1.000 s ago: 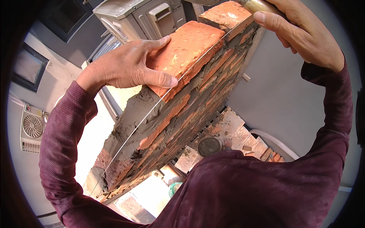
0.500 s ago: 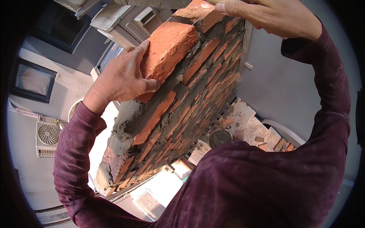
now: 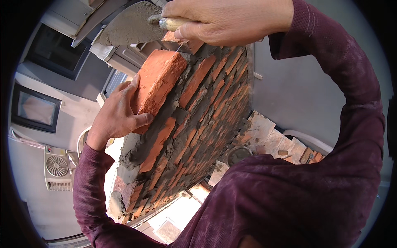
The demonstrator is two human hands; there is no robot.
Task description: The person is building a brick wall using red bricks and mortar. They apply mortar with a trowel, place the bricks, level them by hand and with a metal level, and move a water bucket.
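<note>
My left hand [image 3: 118,113] grips the near end of an orange-red brick [image 3: 159,76], its thumb along the side face and its fingers over the top. The brick lies on grey mortar at the top of a brick wall [image 3: 194,128]. A thin string runs along the brick's upper edge. In my right hand [image 3: 231,20] is the wooden handle of a trowel [image 3: 130,25], whose mortar-smeared blade reaches left above the brick's far end. Another brick [image 3: 193,46] sits just beyond, partly hidden by my right hand.
A bucket [image 3: 239,155] of grey mix stands on dirty boards [image 3: 258,128] below the wall. A grey wall [image 3: 297,87] rises on the right. At left are an air-conditioner unit [image 3: 58,167] and a framed window [image 3: 36,108].
My right hand has come left, bringing the trowel blade into full view over the brick's far end. The view has shifted, and my left hand still holds the same brick.
</note>
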